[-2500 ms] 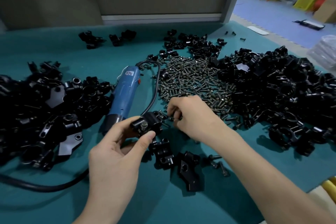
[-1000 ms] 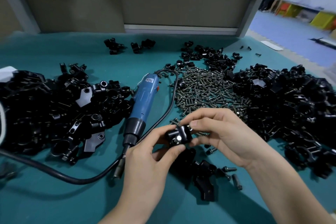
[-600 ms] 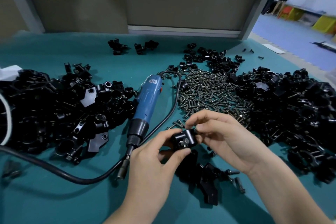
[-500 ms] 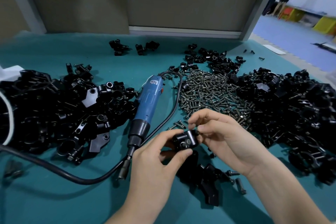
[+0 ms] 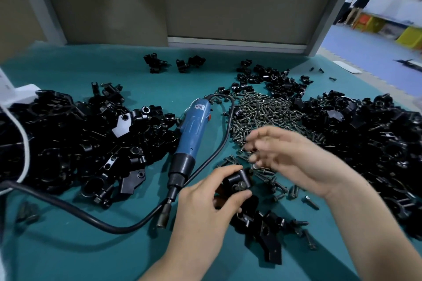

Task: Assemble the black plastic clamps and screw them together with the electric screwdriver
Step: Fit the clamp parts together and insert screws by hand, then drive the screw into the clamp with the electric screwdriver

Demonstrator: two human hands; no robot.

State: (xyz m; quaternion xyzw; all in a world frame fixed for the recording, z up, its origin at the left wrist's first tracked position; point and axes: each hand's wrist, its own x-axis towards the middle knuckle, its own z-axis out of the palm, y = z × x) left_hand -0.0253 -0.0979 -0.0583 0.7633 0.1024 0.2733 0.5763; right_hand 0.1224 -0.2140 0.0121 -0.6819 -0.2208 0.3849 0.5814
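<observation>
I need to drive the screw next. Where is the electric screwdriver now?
Head view: the electric screwdriver lies on the green mat, between the left heap of black parts and the screw pile, bit end just left of the left hand.

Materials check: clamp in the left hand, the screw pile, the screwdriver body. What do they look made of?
Clamp in the left hand: black moulded plastic by its look, satin sheen, rounded edges. Screw pile: metal, dark grey with small glints; plating unclear. Screwdriver body: probably plastic, smooth blue semi-gloss with soft highlights; black collar matte.
</observation>
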